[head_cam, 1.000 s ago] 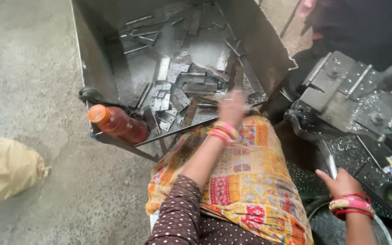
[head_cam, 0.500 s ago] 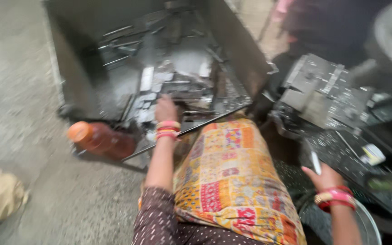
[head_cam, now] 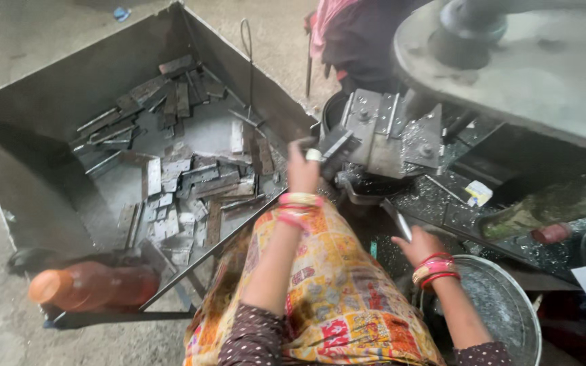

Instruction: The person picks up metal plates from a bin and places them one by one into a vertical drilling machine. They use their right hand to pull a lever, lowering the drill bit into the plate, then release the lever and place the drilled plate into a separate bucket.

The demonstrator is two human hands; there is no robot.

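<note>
Setting: workshop floor of bare grey concrete, a heavy press machine [head_cam: 510,74] at upper right with an oily, chip-strewn bed
Bin: large open sheet-metal bin [head_cam: 49,108] at left, tilted, holding a loose heap of flat metal strips [head_cam: 191,183]
Left hand: left hand [head_cam: 304,168] raised between bin and press, fingers closed on a flat metal piece [head_cam: 337,142], a ring on one finger and bangles at the wrist
Held piece: dark, rectangular, just beside the die block [head_cam: 391,132] of the press, whether touching it cannot be told
Right hand: right hand [head_cam: 420,244] low by the press bed, fingers pinched on a narrow bright metal strip [head_cam: 398,220] that points up and left
Round pan: steel pan [head_cam: 503,305] under the right wrist, contents hard to tell
Lap: patterned yellow-orange cloth [head_cam: 334,285] over the knees
Bottle: orange plastic bottle [head_cam: 89,288] lying on the bin's frame at lower left
Other person: someone in dark clothes with a pink cloth [head_cam: 354,34] beyond the press
Step in hand, as judged: feeding a blank from the bin to the die
Next move calls for: seating the piece flat and square in the die, fingers drawn clear of the tooling
</note>
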